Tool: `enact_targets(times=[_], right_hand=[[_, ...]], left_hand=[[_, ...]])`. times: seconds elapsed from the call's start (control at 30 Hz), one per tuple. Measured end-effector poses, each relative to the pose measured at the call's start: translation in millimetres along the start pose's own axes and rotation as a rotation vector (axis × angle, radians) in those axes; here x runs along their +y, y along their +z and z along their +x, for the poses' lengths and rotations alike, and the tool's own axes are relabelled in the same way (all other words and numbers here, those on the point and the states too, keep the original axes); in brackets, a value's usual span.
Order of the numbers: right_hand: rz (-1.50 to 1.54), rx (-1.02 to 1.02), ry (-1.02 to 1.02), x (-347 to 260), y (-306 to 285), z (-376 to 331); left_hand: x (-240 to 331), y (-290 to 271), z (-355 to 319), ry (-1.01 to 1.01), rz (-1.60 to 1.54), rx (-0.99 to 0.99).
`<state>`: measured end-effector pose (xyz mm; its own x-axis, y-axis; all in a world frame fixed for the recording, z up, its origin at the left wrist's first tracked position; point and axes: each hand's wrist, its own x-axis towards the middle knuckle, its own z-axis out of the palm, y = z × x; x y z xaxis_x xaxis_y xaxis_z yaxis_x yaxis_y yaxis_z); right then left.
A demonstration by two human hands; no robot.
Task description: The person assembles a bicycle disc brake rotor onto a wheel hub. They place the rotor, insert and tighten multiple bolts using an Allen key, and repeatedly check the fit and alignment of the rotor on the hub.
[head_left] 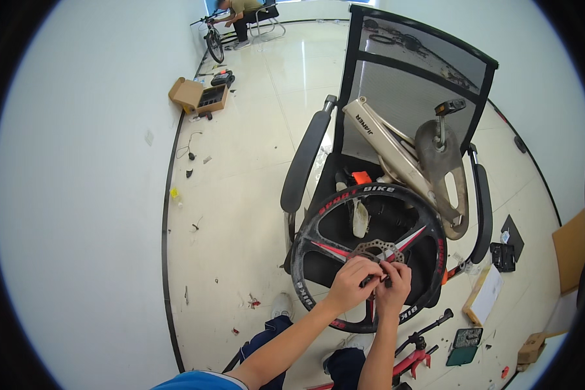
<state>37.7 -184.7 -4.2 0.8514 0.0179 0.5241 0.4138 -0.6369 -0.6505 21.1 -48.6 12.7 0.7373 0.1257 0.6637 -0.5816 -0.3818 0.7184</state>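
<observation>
A black bicycle wheel [370, 190] with a few broad red-and-white spokes leans on the front of a black office chair's seat. A slotted metal brake disc [391, 252] surrounds its hub. My left hand [354, 284] is closed at the hub just below the disc, its fingertips around something small and dark. Beside it, my right hand [394, 287] pinches at the same spot. The fingers hide most of what they hold. Behind the wheel, a champagne-coloured bicycle frame [378, 133] rests on the chair, with a crank and black pedal [450, 107].
The chair's armrests [307, 162] flank the wheel. Red bicycle parts [417, 359] and a green case [463, 351] lie on the floor at the lower right. An opened cardboard box [187, 94] sits by the left wall. Farther off, a seated person [244, 12] handles a bicycle [213, 44].
</observation>
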Motion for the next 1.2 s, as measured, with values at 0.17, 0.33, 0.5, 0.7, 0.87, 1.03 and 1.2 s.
enact_targets(times=[0.17,0.33,0.5,0.7,0.87,1.03,1.2], right_hand=[[0.016,0.0,0.007,-4.1,-0.4,0.5],[0.022,-0.023,0.02,-2.2,-1.8,-0.3],[0.138,-0.031,0.079,-2.1,-3.3,-1.2],[0.151,-0.01,-0.042,5.3,-10.5,0.3],[0.129,0.02,-0.057,-4.3,-3.3,7.7],[0.062,0.034,-0.075,-4.5,-9.5,11.3],[0.058,0.045,-0.063,-3.3,-7.3,11.3]], left_hand=[[1.7,-0.6,-0.3,0.024,0.021,-0.006],[2.0,1.6,-3.7,0.025,0.052,-0.001],[6.0,4.0,-4.0,0.091,0.063,-0.085],[12.0,5.3,3.3,0.103,0.021,-0.097],[4.8,5.2,0.5,0.063,0.014,-0.01],[4.9,15.6,-2.8,0.069,0.115,-0.036],[5.7,16.5,1.4,0.157,0.161,-0.009]])
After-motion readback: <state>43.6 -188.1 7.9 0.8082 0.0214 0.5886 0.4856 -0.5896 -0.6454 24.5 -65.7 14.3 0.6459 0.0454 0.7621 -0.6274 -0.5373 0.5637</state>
